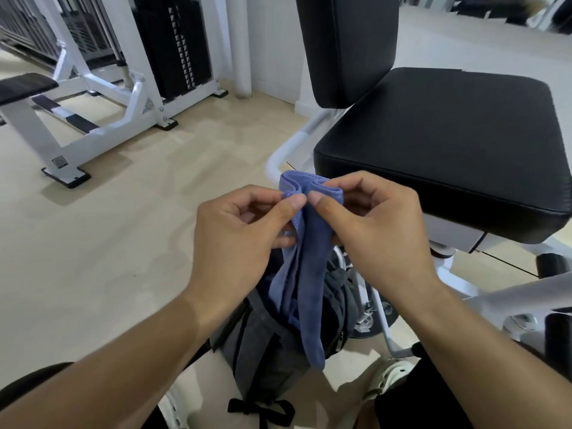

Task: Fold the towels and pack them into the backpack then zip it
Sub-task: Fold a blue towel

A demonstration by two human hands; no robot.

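Note:
A blue towel point(305, 274) hangs bunched in front of me, its top edge pinched between both hands. My left hand point(238, 239) grips the towel's upper left part with thumb and fingers. Thumb to thumb beside it, my right hand point(374, 233) grips the upper right part. The towel's lower end dangles over a dark grey backpack point(263, 345) that stands upright on the floor between my feet. The hanging cloth hides the backpack's top opening.
A black padded seat point(448, 144) with a backrest point(349, 48) on a white frame stands right ahead. A white weight machine point(102, 97) with a black weight stack is at the far left. Beige floor point(93, 249) lies open on the left.

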